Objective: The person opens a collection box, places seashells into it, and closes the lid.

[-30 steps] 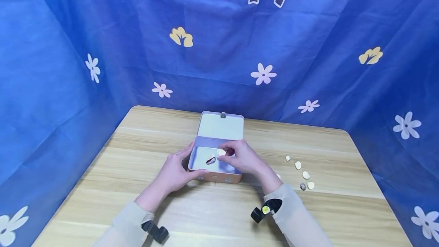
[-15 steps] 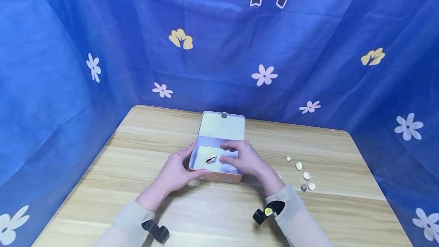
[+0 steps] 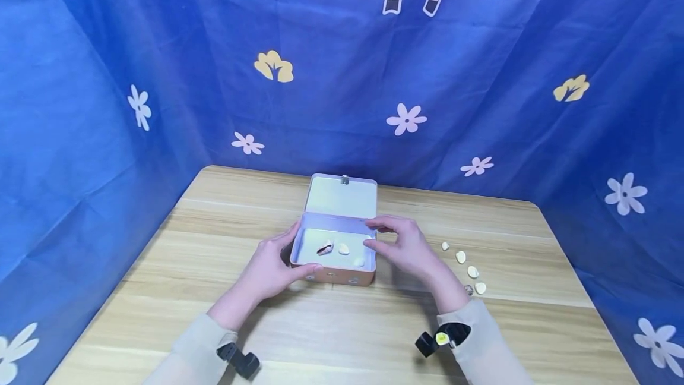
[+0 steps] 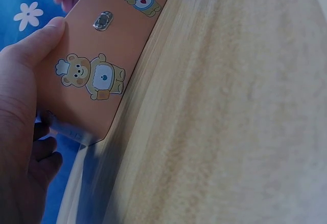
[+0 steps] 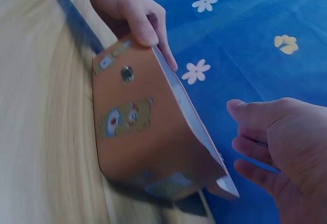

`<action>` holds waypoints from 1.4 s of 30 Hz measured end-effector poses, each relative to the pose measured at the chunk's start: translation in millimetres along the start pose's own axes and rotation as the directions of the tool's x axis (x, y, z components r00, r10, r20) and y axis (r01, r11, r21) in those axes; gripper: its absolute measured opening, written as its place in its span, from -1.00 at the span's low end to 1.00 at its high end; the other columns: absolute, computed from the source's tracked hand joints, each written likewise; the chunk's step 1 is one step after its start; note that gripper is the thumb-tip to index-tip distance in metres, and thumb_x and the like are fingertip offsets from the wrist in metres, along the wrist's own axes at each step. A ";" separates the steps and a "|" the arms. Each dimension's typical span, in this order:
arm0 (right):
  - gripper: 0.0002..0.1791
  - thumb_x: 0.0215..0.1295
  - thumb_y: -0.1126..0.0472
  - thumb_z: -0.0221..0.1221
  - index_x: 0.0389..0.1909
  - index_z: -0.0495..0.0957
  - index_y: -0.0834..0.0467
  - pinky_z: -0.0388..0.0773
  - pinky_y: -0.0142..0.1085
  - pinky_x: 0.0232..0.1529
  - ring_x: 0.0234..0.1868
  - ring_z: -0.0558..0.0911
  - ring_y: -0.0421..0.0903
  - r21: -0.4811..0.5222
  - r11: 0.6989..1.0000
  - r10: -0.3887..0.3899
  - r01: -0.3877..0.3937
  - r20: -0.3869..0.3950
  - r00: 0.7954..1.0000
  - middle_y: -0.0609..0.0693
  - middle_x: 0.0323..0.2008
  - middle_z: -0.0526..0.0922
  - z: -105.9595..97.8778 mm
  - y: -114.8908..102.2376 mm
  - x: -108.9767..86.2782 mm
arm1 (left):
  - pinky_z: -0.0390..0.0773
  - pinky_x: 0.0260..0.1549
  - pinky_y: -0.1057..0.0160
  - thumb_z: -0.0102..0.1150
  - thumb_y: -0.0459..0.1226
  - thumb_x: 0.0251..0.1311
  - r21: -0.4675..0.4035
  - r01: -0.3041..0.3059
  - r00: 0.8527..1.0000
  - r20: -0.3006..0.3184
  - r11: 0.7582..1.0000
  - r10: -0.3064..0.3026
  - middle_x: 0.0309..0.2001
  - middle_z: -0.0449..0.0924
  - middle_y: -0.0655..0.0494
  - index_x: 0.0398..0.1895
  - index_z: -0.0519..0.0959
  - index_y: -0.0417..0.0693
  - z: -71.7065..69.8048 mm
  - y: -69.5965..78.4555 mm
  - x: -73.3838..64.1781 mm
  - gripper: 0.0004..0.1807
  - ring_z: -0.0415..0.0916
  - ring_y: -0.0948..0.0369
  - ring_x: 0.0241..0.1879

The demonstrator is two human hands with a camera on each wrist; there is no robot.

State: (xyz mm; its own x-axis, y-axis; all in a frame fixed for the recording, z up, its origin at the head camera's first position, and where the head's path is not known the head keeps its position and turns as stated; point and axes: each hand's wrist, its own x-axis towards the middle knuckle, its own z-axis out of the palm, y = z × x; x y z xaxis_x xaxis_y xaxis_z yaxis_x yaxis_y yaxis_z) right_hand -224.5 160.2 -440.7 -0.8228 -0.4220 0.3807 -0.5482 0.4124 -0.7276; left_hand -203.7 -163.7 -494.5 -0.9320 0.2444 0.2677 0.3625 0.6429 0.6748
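An orange tin box (image 3: 342, 276) printed with bears stands on the table with its lid (image 3: 342, 195) raised. My left hand (image 3: 267, 267) grips its left side, thumb over the front rim. Inside lie a brown-and-white spiral-looking shell (image 3: 325, 248), a white shell (image 3: 344, 249) and another pale shell (image 3: 359, 262) near the front right corner. My right hand (image 3: 408, 248) hovers at the box's right edge, thumb and fingers apart, holding nothing. In the right wrist view, this hand (image 5: 291, 142) is clear of the tin's wall (image 5: 138, 96). The clasp (image 4: 103, 21) shows in the left wrist view.
To the right, on the wooden table (image 3: 534, 254), lie several small white shells, among them one shell (image 3: 461, 257) and another shell (image 3: 480, 287). A dark shell (image 3: 468, 290) is partly behind the right forearm. Blue patterned cloth (image 3: 331, 106) surrounds the table.
The white shell left my right hand's fingers and now rests on the box floor. That hand has drawn back to the right. My left hand keeps its grip on the box.
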 end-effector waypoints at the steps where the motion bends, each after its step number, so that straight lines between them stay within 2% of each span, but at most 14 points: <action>1: -0.63 0.25 0.27 0.52 0.08 0.77 0.16 0.69 -0.05 0.13 0.04 0.76 0.01 -0.002 1.000 0.002 -0.002 -0.007 1.000 0.02 0.04 0.79 -3.7 0.9 -2.9 | 0.43 0.36 -0.17 0.58 0.37 -0.11 0.000 0.000 1.000 -0.001 1.000 0.000 0.41 0.43 -0.27 0.61 0.29 -0.18 0.0 0.4 -0.1 0.31 0.45 -0.18 0.37; 7: -0.63 0.25 0.27 0.52 0.08 0.76 0.16 0.69 -0.04 0.13 0.05 0.75 -0.02 -0.047 0.998 0.027 -0.029 -0.044 0.999 0.06 0.01 0.80 -25.3 11.5 -22.2 | 0.41 0.37 -0.19 0.58 0.35 -0.08 -0.010 -0.006 1.000 -0.001 1.000 0.006 0.42 0.41 -0.26 0.61 0.29 -0.19 0.3 1.8 -0.8 0.29 0.42 -0.19 0.38; 9: -0.62 0.25 0.25 0.53 0.08 0.75 0.16 0.68 -0.05 0.15 0.05 0.75 -0.03 -0.061 0.997 0.054 -0.057 -0.057 0.997 0.10 0.02 0.79 -33.1 14.9 -28.9 | 0.41 0.37 -0.18 0.56 0.37 -0.09 -0.010 -0.004 1.000 0.002 1.000 0.004 0.43 0.41 -0.25 0.61 0.28 -0.17 0.2 2.1 -1.1 0.30 0.41 -0.18 0.39; 14: -0.61 0.25 0.24 0.53 0.09 0.74 0.19 0.66 -0.04 0.18 0.05 0.75 -0.04 -0.100 0.988 0.108 -0.117 -0.087 0.990 0.05 0.02 0.79 -52.5 25.1 -44.6 | 0.41 0.37 -0.16 0.55 0.38 -0.09 -0.009 -0.005 1.000 0.002 1.000 0.005 0.43 0.40 -0.24 0.61 0.28 -0.18 -0.4 3.3 -1.9 0.31 0.41 -0.17 0.40; 19: -0.61 0.24 0.28 0.53 0.09 0.74 0.21 0.68 0.06 0.11 0.02 0.76 0.02 -0.141 0.978 0.133 -0.152 -0.134 0.982 0.06 0.01 0.79 -72.2 37.1 -58.2 | 0.44 0.36 -0.16 0.57 0.35 -0.07 0.005 -0.012 1.000 0.000 1.000 0.012 0.43 0.41 -0.25 0.60 0.29 -0.21 -1.2 4.6 -2.7 0.29 0.42 -0.18 0.39; 24: -0.62 0.26 0.31 0.51 0.09 0.73 0.28 0.65 0.06 0.15 0.01 0.75 0.13 -0.154 0.968 0.170 -0.199 -0.187 0.968 0.14 0.01 0.79 -90.1 53.2 -69.4 | 0.46 0.34 -0.16 0.57 0.34 -0.05 0.015 -0.023 1.000 -0.006 1.000 0.023 0.41 0.43 -0.26 0.60 0.29 -0.23 -0.5 5.1 -2.6 0.28 0.44 -0.18 0.37; 27: -0.61 0.27 0.31 0.49 0.09 0.72 0.31 0.64 0.08 0.16 0.02 0.74 0.18 -0.134 0.958 0.221 -0.254 -0.223 0.949 0.17 0.02 0.78 -98.9 64.0 -75.2 | 0.47 0.33 -0.17 0.57 0.34 -0.06 0.019 -0.024 1.000 -0.011 1.000 0.024 0.40 0.44 -0.26 0.59 0.30 -0.24 0.1 5.9 -2.1 0.28 0.45 -0.18 0.37; 32: -0.58 0.30 0.31 0.48 0.13 0.68 0.36 0.61 0.11 0.20 0.08 0.71 0.26 -0.089 0.940 0.298 -0.328 -0.252 0.921 0.24 0.07 0.75 -108.0 79.7 -82.2 | 0.46 0.34 -0.17 0.57 0.35 -0.06 0.020 -0.018 1.000 -0.018 1.000 0.018 0.41 0.45 -0.25 0.59 0.31 -0.23 -0.4 7.3 -2.6 0.28 0.45 -0.17 0.37; 36: -0.55 0.31 0.27 0.48 0.16 0.66 0.37 0.62 0.12 0.18 0.11 0.69 0.30 -0.094 0.920 0.347 -0.380 -0.251 0.904 0.30 0.09 0.72 -109.5 90.5 -87.9 | 0.46 0.34 -0.19 0.57 0.35 -0.06 0.020 -0.022 1.000 -0.020 1.000 0.022 0.41 0.44 -0.24 0.59 0.31 -0.24 -0.4 8.2 -3.0 0.28 0.45 -0.18 0.37; 42: -0.49 0.33 0.17 0.48 0.19 0.64 0.35 0.66 0.13 0.12 0.05 0.74 0.24 -0.159 0.890 0.391 -0.427 -0.216 0.895 0.26 0.04 0.74 -101.4 109.1 -95.7 | 0.47 0.33 -0.20 0.56 0.36 -0.06 0.030 -0.021 0.999 -0.025 0.999 0.022 0.41 0.44 -0.24 0.57 0.32 -0.26 0.0 9.0 -3.9 0.28 0.45 -0.20 0.36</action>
State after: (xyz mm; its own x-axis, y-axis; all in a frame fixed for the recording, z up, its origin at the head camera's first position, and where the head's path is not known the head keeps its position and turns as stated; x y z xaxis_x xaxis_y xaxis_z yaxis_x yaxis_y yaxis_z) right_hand -220.8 327.4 -498.7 -0.9829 -0.0421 0.1792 -0.1601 0.6756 -0.7197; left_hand -196.8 -159.0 -489.5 -0.9233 0.2404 0.2996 0.3818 0.6593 0.6477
